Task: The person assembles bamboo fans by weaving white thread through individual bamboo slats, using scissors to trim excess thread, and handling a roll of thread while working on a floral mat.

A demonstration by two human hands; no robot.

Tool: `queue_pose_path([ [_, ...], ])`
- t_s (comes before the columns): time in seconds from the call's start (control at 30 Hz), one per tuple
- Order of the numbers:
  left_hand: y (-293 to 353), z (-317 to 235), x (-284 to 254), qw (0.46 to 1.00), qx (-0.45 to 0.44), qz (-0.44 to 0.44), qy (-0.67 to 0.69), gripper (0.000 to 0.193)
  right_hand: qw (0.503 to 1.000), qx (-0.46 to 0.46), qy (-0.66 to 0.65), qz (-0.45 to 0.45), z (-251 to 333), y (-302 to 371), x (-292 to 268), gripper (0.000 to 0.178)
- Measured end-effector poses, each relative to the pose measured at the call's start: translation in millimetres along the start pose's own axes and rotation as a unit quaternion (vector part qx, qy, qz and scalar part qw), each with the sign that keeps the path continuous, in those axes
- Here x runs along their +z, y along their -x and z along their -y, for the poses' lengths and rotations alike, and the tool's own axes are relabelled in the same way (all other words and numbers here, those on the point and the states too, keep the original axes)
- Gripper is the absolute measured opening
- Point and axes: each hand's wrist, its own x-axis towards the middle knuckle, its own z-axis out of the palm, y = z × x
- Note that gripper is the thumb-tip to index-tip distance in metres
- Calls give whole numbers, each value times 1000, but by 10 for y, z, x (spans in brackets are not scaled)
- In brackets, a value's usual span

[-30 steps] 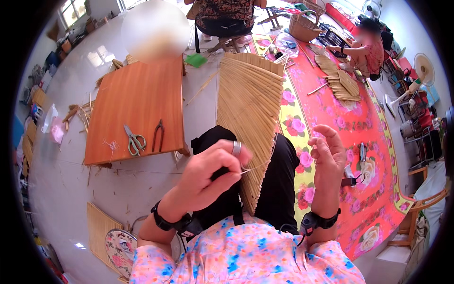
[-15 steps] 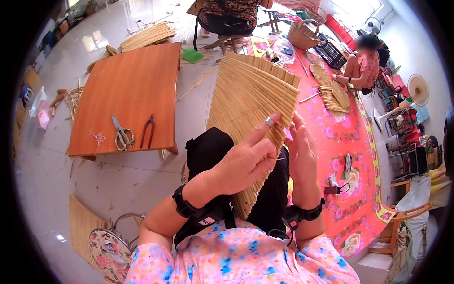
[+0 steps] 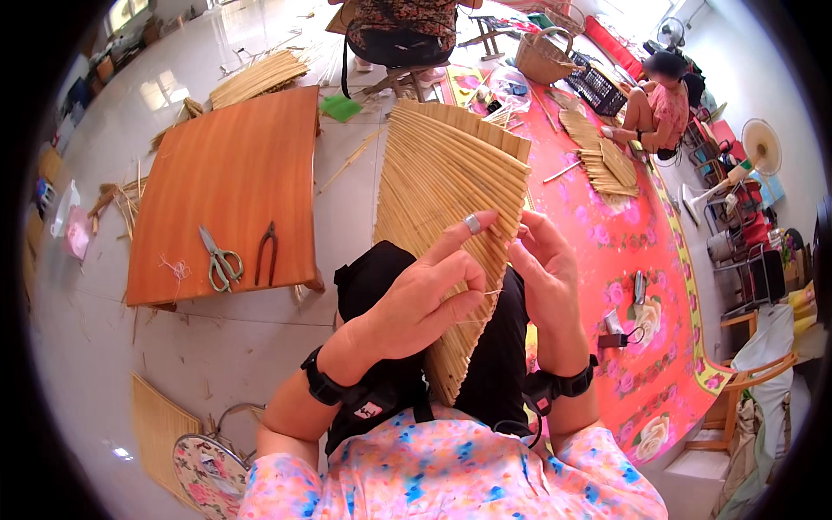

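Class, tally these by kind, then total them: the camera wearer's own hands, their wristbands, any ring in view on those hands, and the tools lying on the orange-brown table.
Hands at the slatted panel: 2
Black wristbands: 2
Silver ring: 1
Scissors: 1
Pliers: 1
Total: 7

Your camera sits on your head and looks down and ahead, with the picture the right way up. It sees your shirt (image 3: 451,468) very close, at the bottom of the frame. Your left hand (image 3: 431,295) and right hand (image 3: 549,270) are close too, in and just right of the middle. The table (image 3: 230,186) is farther off, at the left. The view is so wide that straight edges bend near its dark rim.
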Motion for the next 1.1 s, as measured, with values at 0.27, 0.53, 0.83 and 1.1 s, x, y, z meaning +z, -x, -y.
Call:
queue_pose_path([
  [0.27,29,13,56,1000,-6,15,13,8,992,39,-119,-9,-63,-43,-10,25],
  [0.53,67,-59,147,999,-41,-13,19,7,996,61,-72,2,-59,-120,-103,13],
  [0.83,-131,-296,148,974,77,0,-214,8,987,-27,157,-12,-56,-177,-142,12],
  [1.1,-683,-374,97,842,156,56,-513,16,957,-193,216,-26,-84,-280,-177,12],
])
